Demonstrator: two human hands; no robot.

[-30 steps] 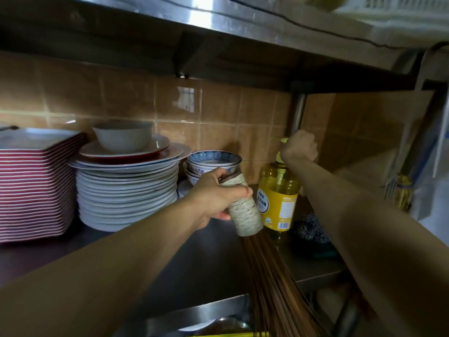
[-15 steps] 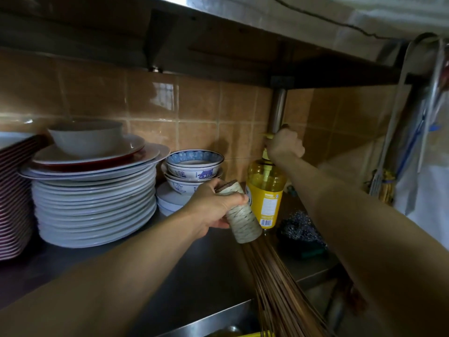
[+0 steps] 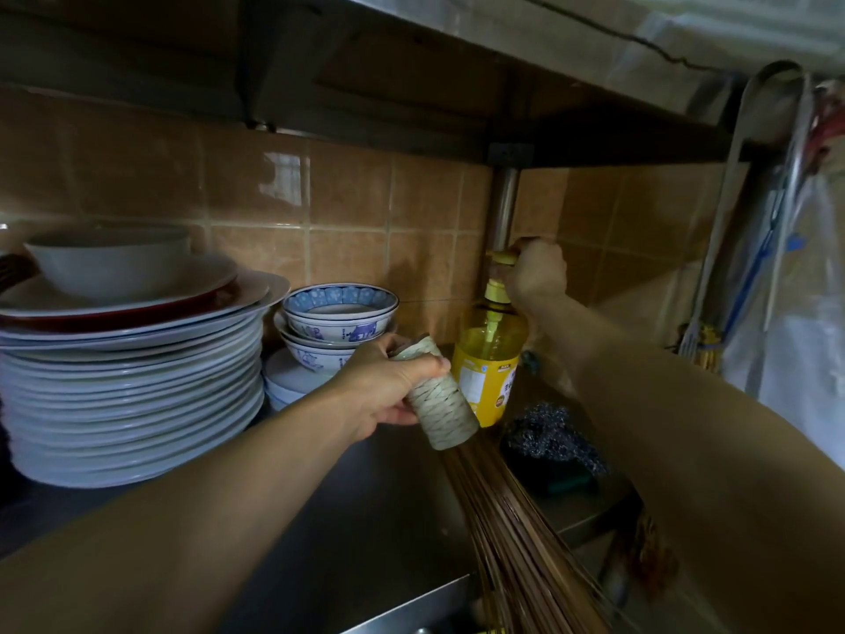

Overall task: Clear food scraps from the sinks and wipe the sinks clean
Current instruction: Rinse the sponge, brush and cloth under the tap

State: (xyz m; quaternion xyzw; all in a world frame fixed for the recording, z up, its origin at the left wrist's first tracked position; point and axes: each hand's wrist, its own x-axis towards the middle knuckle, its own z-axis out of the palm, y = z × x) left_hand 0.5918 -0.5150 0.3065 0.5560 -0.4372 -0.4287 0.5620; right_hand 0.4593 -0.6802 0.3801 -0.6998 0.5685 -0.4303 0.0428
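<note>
Two hands busy: your right hand grips the yellow plastic soap bottle's pump, your left hand holds the twine-bound stick brush; one-handed pumping risks tipping the bottle at the counter's back corner.

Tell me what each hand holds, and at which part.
The left hand grips the brush by its cord-wrapped handle. The right hand holds the pump head of the soap bottle.

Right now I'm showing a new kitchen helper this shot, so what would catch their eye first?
Probably the left hand gripping the twine-wrapped handle of a brown stick broom, bristles trailing down toward the front. Just behind it, the right hand sits on the pump top of a yellow dish-soap bottle by the tiled wall. On the left, a tall stack of white plates with a white bowl on top fills the steel counter.
</note>
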